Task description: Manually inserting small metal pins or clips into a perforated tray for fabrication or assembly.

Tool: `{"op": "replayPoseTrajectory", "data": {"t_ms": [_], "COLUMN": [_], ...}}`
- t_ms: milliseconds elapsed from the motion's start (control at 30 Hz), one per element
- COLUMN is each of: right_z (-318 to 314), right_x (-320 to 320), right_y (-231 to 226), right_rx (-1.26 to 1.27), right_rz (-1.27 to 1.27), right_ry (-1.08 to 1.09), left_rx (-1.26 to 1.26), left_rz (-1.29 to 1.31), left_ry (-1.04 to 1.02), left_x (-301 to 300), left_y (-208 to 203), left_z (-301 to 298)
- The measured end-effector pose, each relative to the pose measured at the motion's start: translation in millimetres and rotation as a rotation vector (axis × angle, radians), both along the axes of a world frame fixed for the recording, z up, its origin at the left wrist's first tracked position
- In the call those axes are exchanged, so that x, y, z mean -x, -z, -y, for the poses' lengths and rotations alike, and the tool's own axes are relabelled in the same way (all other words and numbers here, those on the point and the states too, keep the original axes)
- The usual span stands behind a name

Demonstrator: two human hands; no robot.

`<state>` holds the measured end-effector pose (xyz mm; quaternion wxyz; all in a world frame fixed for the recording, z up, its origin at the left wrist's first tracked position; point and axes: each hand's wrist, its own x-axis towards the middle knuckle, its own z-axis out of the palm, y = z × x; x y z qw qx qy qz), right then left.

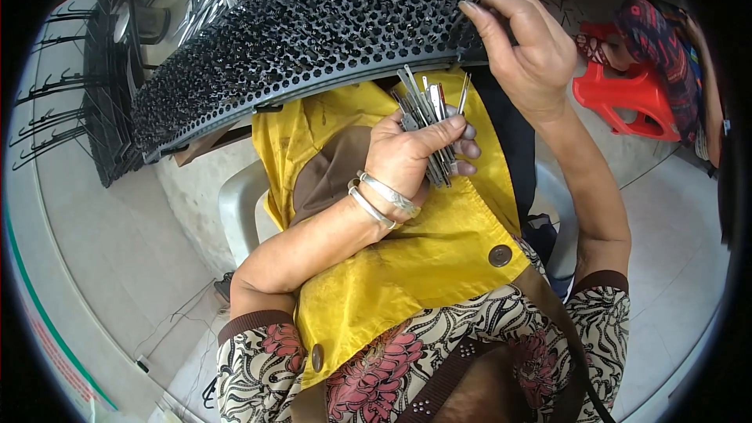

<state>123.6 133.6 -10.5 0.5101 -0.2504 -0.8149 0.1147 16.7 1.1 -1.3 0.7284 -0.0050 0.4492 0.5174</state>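
Observation:
My left hand [399, 153] is wrapped round a bundle of thin metal strips [429, 106], held above my lap with their ends fanned out. The thumb presses across them. Up at the right end of a black perforated rack [313, 39], my right hand [533, 55] is closed in a pinch, thumb and forefinger together. Whatever those fingertips hold, if anything, is too small and dark to make out against the rack. Many small black pieces stand upright in the holes of the rack, which lies tilted just beyond my knees.
A loose pile of metal strips [215, 0] lies beyond the rack. At the left, black wire hooks [55, 121] stick out from a dark stack. A red plastic stool [630, 98] stands to the right, beside another person in patterned clothing [666, 39]. A yellow apron [392, 266] covers my lap.

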Motion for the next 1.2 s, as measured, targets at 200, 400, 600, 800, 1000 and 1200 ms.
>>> {"op": "replayPoseTrajectory", "data": {"t_ms": [200,400,600,800,1000,1200], "right_z": [-3,27,38,21,9,10], "right_x": [-1,-12,-21,-12,1,3], "right_y": [12,-12,-23,-19,0,6], "right_rx": [-0.15,0.315,1.003,0.607,0.1,-0.121], "right_rz": [0.28,0.154,-0.021,-0.109,-0.032,0.351], "right_ry": [-0.071,-0.032,-0.192,0.107,0.071,-0.063], "left_rx": [0.006,-0.03,-0.056,-0.058,-0.045,-0.042], "left_rz": [-0.004,-0.017,-0.031,-0.038,-0.039,-0.028], "left_ry": [-0.002,-0.034,-0.016,0.003,0.015,0.013], "left_x": [-1,0,-3,-4,-5,-3], "left_y": [-3,-5,-6,-7,-5,-6], "left_z": [-1,-1,-3,-1,-2,-3]}}
